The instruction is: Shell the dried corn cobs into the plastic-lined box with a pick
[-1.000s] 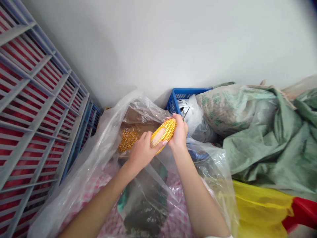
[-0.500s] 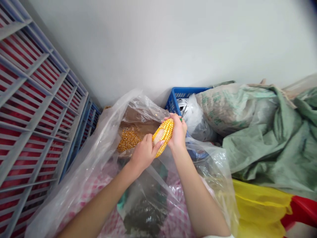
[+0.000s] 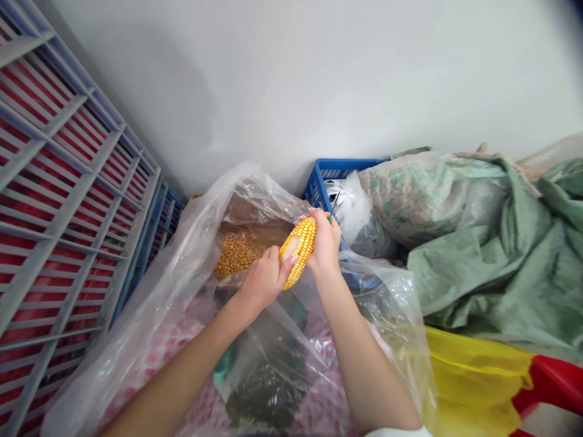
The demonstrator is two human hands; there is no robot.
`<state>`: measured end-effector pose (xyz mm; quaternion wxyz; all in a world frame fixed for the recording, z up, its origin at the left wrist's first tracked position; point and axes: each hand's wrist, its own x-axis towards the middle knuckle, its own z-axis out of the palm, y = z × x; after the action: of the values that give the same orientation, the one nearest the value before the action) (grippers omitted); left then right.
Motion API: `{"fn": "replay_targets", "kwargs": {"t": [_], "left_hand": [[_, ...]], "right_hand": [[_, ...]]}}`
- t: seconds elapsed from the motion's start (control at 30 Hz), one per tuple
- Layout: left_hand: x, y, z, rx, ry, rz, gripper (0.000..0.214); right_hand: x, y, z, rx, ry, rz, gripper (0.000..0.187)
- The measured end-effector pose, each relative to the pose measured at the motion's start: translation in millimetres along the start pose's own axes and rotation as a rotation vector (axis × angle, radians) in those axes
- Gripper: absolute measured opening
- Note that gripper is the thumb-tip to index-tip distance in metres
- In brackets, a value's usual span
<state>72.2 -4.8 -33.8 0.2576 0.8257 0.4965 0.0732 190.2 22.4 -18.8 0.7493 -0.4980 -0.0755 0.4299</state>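
Note:
A yellow ear of corn (image 3: 300, 255) is tilted between my two hands, with a pale bare patch on its near face. My right hand (image 3: 325, 240) is wrapped round the upper right side of the ear. A small green piece (image 3: 330, 219), perhaps a tool's handle, pokes out by its fingers. Closed against the ear's left side is my left hand (image 3: 265, 276), its thumb lying across the kernels by the bare patch. Below and left, a heap of loose corn kernels (image 3: 237, 254) lies in a clear plastic bag (image 3: 186, 261) that spreads under my forearms.
Grey-blue slatted crates (image 3: 68, 200) stand along the left. Behind my right hand is a blue plastic basket (image 3: 319, 182) holding a white plastic bag (image 3: 353, 209). A stuffed sack (image 3: 419, 194), green cloth (image 3: 492, 255) and yellow sheet (image 3: 473, 376) lie right. A white wall (image 3: 282, 79) rises behind.
My hands and the ear stay almost in place, shifting very slightly left with the view. The thin metal shaft beside the green piece shows less now.

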Motion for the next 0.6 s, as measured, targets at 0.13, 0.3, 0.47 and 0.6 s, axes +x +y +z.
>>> {"fn": "replay_targets", "kwargs": {"t": [0.13,0.3,0.47,0.6], "left_hand": [[-1,-2,-2.7,-0.064,0.012,0.004,0.042],[-1,0,-2.9,-0.213,0.096,-0.027,0.042],[8,-1,4.3,-0.097,0.159,-0.131,0.044],[13,-9,4.5,-0.099,0.142,-0.083,0.047]], "right_hand": [[1,0,1,-0.004,0.014,-0.016,0.023],[1,3,4,0.003,0.052,-0.035,0.02],[0,8,5,-0.013,0.056,-0.069,0.02],[3,16,4,0.006,0.079,-0.059,0.02]]}}
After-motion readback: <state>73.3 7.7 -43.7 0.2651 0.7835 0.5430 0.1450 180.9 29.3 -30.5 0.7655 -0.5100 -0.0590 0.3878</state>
